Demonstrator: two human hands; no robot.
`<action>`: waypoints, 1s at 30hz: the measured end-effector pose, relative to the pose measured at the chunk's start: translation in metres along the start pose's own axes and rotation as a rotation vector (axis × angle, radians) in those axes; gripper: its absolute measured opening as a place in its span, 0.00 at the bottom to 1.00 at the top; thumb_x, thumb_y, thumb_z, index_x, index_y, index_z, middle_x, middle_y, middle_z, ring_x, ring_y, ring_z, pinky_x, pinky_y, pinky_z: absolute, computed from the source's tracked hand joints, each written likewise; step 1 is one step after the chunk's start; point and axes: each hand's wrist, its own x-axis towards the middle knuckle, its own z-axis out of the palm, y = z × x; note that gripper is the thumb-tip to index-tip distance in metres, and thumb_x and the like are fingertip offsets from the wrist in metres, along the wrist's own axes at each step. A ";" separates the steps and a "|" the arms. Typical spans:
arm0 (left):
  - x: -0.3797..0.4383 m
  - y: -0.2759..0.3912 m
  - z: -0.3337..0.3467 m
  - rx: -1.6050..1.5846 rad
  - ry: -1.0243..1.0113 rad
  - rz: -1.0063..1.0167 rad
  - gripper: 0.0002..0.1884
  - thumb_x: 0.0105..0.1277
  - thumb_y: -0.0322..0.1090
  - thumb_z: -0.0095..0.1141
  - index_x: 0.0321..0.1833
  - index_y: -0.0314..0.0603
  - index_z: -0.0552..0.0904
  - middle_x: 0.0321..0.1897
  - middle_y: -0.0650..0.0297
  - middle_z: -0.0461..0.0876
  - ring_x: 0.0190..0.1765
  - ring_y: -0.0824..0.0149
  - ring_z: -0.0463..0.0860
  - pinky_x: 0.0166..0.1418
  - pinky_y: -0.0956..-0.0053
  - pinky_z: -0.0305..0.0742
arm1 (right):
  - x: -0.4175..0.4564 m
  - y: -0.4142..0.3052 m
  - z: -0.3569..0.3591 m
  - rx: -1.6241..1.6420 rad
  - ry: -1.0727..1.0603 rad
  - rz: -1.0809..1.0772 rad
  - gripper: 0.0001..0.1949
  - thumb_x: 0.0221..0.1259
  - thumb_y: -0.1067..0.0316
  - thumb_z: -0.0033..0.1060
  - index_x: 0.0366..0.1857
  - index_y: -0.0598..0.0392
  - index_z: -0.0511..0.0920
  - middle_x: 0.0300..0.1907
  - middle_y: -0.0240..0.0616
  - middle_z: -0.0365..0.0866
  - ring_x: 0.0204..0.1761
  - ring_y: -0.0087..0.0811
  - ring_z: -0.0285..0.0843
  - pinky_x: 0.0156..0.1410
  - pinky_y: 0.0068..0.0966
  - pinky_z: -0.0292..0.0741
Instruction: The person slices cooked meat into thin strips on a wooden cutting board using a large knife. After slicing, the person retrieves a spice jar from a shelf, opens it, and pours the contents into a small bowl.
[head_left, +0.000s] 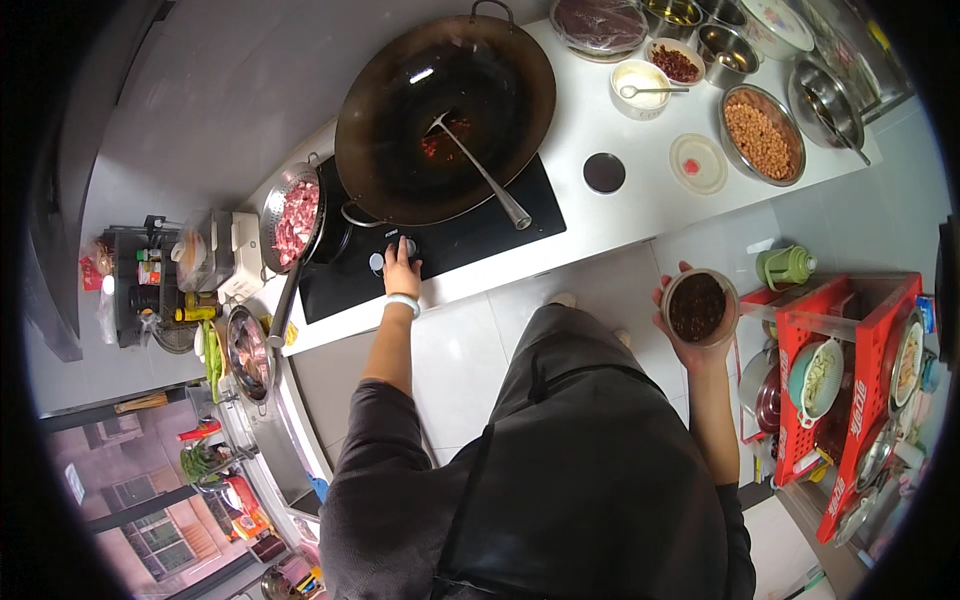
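Observation:
My left hand is at the front of a black cooktop, its fingers around the right-hand control knob. A second round knob sits just left of the fingers. My right hand holds a clear round tub of dark, grainy seasoning out over the floor. On the cooktop rests a large wok with oil and red chili bits at its bottom. A long-handled metal wok ladle leans inside it, handle over the near rim.
Left of the wok, a perforated strainer holds diced raw meat. The right counter carries a white tub with a spoon, dried chilies, a bowl of beans or peanuts and two lids. Red crate shelving stands at my right.

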 end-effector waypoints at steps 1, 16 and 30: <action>0.009 -0.004 -0.005 0.007 -0.142 0.026 0.32 0.61 0.28 0.60 0.71 0.46 0.69 0.61 0.44 0.73 0.56 0.42 0.78 0.60 0.59 0.75 | -0.003 0.000 -0.008 -0.007 0.061 0.000 0.36 0.71 0.36 0.34 0.68 0.60 0.63 0.61 0.52 0.73 0.64 0.53 0.70 0.66 0.52 0.72; 0.038 0.001 0.015 0.066 -0.105 -0.211 0.11 0.61 0.40 0.64 0.39 0.39 0.87 0.37 0.49 0.86 0.43 0.46 0.85 0.47 0.57 0.79 | -0.038 -0.015 -0.014 0.075 0.170 -0.128 0.35 0.68 0.36 0.41 0.69 0.53 0.65 0.63 0.51 0.72 0.64 0.56 0.69 0.56 0.51 0.78; 0.044 -0.050 0.067 -0.061 0.058 -0.268 0.17 0.62 0.43 0.66 0.36 0.31 0.86 0.22 0.51 0.86 0.21 0.54 0.85 0.23 0.61 0.78 | -0.040 -0.014 -0.025 0.103 0.215 -0.200 0.36 0.67 0.35 0.41 0.68 0.54 0.65 0.63 0.54 0.72 0.63 0.57 0.71 0.58 0.52 0.76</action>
